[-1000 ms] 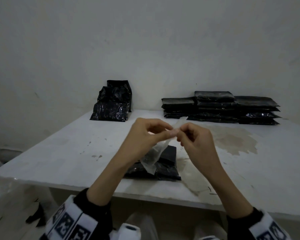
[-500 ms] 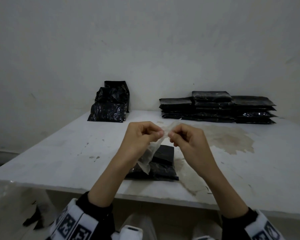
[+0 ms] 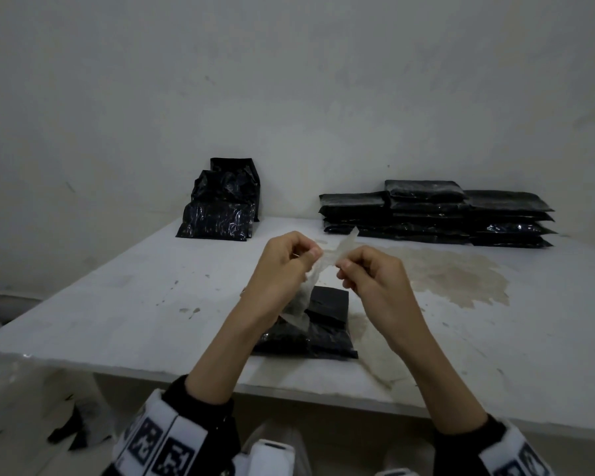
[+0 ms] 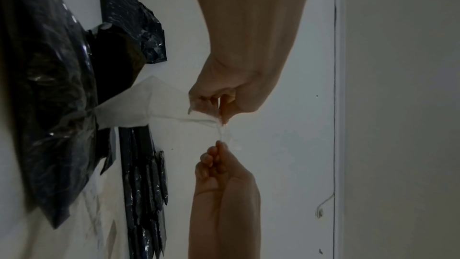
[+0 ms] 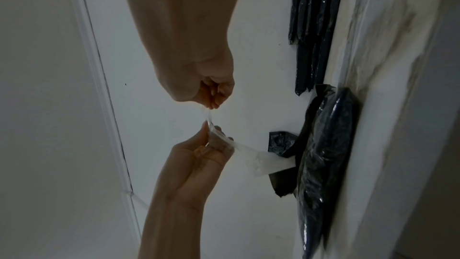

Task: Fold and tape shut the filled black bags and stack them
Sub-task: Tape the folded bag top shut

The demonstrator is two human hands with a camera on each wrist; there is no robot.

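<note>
No text, brand, label or number can be read in any view. The white wrist bands at the near edge of the head view carry only black square marker patterns, not letters. The black bags at the far right of the surface show no print.

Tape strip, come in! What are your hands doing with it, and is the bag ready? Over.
Left hand and right hand both pinch the clear tape strip above the table. Black bag lies below, folded, not yet taped. Nothing in the way.
</note>
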